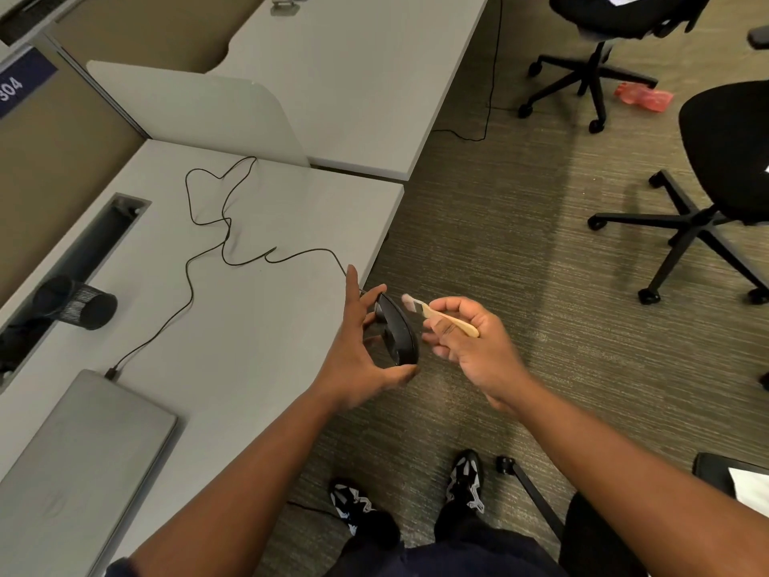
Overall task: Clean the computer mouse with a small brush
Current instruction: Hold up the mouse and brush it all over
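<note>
Two hands at frame centre: left hand (358, 347) grips the black mouse (397, 333) between thumb and fingers; right hand (470, 339) pinches the small brush (441, 316), bristles just beside it.

L hand (358, 351) out past the near desk edge, thumb + fingers clamped on mouse (397, 333). R hand (470, 339) just right of it, pinching brush (441, 316), fingers curled.

A: What occupies the grey desk (258, 326) at left of frame?

B: A closed laptop (79, 447) at lower left; a mesh pen cup (83, 304) lying tipped at the cable slot; a black cable (208, 226) looped across the centre.

A: And the carpet (520, 243)?

B: Office chairs (699, 218) at right; a pink item (643, 95) at upper right.
</note>
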{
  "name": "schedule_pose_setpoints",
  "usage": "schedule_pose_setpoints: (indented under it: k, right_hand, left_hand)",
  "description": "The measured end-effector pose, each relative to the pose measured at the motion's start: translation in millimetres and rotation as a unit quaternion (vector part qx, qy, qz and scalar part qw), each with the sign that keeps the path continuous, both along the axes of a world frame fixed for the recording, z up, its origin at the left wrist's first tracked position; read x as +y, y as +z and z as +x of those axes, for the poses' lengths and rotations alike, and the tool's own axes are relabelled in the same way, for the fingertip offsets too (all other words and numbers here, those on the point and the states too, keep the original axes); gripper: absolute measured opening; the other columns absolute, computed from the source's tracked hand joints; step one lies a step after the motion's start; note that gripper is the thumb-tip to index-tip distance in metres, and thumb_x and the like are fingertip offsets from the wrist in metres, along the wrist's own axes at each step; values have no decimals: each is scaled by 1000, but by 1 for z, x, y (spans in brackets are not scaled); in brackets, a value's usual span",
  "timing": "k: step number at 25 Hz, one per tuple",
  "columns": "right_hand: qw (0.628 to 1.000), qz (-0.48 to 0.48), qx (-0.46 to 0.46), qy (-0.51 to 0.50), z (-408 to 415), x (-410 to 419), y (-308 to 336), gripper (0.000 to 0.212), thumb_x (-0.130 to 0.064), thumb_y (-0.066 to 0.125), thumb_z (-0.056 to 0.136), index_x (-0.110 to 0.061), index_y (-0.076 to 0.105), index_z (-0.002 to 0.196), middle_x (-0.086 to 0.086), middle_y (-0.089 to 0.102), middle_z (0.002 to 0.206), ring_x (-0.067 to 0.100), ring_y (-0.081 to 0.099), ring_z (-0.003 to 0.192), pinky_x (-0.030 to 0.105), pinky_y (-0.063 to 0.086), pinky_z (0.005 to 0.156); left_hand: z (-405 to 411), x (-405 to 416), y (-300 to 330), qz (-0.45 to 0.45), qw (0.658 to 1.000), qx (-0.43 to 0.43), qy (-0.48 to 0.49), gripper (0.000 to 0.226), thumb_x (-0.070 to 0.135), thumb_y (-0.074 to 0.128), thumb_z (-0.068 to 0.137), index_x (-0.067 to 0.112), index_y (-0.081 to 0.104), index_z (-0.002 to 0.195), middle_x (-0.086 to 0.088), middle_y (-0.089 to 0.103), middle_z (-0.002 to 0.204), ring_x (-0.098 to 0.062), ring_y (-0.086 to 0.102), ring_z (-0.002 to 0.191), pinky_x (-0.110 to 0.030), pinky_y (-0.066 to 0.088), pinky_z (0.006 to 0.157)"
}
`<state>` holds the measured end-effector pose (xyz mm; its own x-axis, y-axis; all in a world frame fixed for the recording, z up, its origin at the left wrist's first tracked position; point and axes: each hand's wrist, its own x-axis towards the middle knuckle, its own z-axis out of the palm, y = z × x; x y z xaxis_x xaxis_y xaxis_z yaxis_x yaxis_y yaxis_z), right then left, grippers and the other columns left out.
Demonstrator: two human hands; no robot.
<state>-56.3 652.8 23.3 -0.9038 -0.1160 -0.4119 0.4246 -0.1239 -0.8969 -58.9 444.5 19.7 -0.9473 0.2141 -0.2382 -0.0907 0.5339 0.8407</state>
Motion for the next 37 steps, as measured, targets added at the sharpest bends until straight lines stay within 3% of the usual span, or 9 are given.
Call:
schedule_pose_setpoints:
  k: [3,8,14,17,20,24,27,33,37]
  right_hand:
    - [998,11,57,-10,-8,9,11,17,-10,70,96,-23,74,107,12,77,103,24,74,96,27,59,79]
    - [990,68,121,22,-25,11,22,7,-19,68,99,-19,74,102,17,75,96,29,74,87,33,56,75]
    - [996,-73,-12,-45,-34,4,19,21,-17,63,101,1,68,111,15,77,97,21,71,84,30,56,74]
    - [994,-88,-52,-35,-35,9,20,19,-14,63,98,3,71,101,17,76,89,20,70,76,28,55,69]
    - [992,-96,-60,-62,-40,13,20,23,-14,65,96,7,73,100,18,75,88,19,70,74,27,55,66]
    - [989,-110,-76,-57,-43,10,19,27,-16,66,98,8,72,107,18,76,92,18,72,75,28,57,70]
    - [995,-64,-72,-31,-44,14,20,21,-13,62,97,4,74,97,16,76,83,19,69,70,26,54,63]
    - [998,16,53,28,-42,18,24,11,-8,62,99,-4,72,97,15,77,90,19,72,78,25,57,67]
    - [983,95,132,86,-34,17,24,10,-12,66,98,-8,74,96,14,78,90,32,75,86,45,59,74]
  left_hand:
    - [0,-1,0,-3,1000,-6,-13,157,19,99,67,55,-25,155,29,28,160,24,38,131,-2,38,100]
    - [0,4,4,-18,999,-5,-26,155,17,98,68,62,-25,151,24,27,166,5,40,142,-32,47,115]
    - [2,7,10,-23,999,16,-22,152,15,96,69,78,-23,139,15,21,171,-5,36,150,-38,43,119]
    - [2,6,11,-30,999,24,-28,152,17,97,69,78,-24,139,14,17,173,-9,30,155,-41,37,124]
    - [2,6,10,-22,999,12,-38,151,16,96,71,80,-24,136,14,12,174,-10,29,156,-41,33,126]
    - [3,8,6,-19,999,-11,-44,153,18,95,72,64,-30,147,25,21,169,-4,36,149,-34,32,125]
    - [3,8,4,-22,999,-12,-40,153,20,96,71,64,-29,147,26,22,169,-3,35,149,-32,32,123]
    - [-1,3,2,-14,1000,-4,-28,152,22,98,67,70,-22,146,17,30,167,1,45,141,-22,40,116]
    - [-5,1,3,-25,999,2,-28,148,23,99,65,50,-10,161,16,32,162,5,41,141,-19,44,112]
